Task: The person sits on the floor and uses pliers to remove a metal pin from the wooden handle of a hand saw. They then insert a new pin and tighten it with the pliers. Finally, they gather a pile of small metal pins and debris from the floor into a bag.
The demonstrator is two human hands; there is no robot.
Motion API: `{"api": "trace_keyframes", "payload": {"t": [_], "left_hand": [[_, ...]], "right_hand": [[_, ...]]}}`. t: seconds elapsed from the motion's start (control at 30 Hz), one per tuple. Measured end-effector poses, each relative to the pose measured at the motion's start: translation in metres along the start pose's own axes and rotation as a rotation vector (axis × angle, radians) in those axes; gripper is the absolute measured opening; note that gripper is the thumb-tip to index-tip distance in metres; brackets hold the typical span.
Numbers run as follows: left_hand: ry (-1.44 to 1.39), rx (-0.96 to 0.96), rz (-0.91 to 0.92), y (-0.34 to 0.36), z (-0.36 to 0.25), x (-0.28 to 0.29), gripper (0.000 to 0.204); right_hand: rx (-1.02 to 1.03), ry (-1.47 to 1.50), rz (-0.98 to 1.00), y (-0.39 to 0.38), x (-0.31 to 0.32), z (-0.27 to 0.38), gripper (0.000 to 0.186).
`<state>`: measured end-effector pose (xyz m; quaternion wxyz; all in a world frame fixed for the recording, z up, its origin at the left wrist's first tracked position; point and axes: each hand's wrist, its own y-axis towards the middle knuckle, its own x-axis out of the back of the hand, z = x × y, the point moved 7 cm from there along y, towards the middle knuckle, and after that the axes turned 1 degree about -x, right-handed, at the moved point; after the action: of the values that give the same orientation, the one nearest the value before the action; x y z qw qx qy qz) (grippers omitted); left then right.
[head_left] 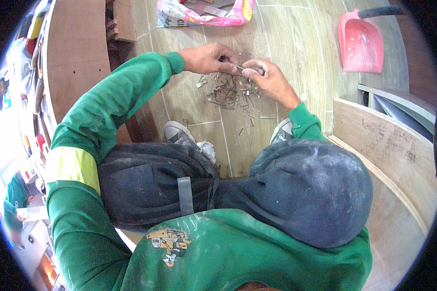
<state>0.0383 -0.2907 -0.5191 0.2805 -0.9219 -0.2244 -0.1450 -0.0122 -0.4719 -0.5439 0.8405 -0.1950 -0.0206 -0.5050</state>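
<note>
My left hand (pixel 210 58) and my right hand (pixel 270 80) meet over a small heap of debris (pixel 228 92) on the floor. Thumb and fingers of both are pinched together. Between the fingertips runs a thin nail-like piece (pixel 239 67), one end at each hand; most of it is hidden by the fingers. The heap holds several nails or screws, light chips and brown dirt. A loose nail (pixel 267 117) lies apart from it, towards my right shoe (pixel 281 131).
Beyond my hands lies a pink and white bag (pixel 218 20) with scraps in it. A pink dustpan (pixel 361 43) rests at the far right. Wooden panels (pixel 77 58) stand on the left, and a plywood board (pixel 378 136) on the right. Another person (pixel 17 199) is at far left.
</note>
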Motion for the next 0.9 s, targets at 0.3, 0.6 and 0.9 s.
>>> {"api": "trace_keyframes", "payload": {"t": [0.3,0.6,0.9], "left_hand": [[-0.258,0.172,0.015,0.004,0.008,-0.012,0.058],[-0.865,0.285,-0.094,0.015,0.043,-0.024,0.065],[-1.421,0.293,-0.278,0.030,0.025,-0.041,0.072]], "right_hand": [[-0.096,0.204,0.065,-0.003,-0.006,-0.024,0.038],[-0.276,0.458,-0.266,0.002,0.049,-0.046,0.028],[0.076,-0.139,-0.164,0.019,0.004,0.039,0.044]]}}
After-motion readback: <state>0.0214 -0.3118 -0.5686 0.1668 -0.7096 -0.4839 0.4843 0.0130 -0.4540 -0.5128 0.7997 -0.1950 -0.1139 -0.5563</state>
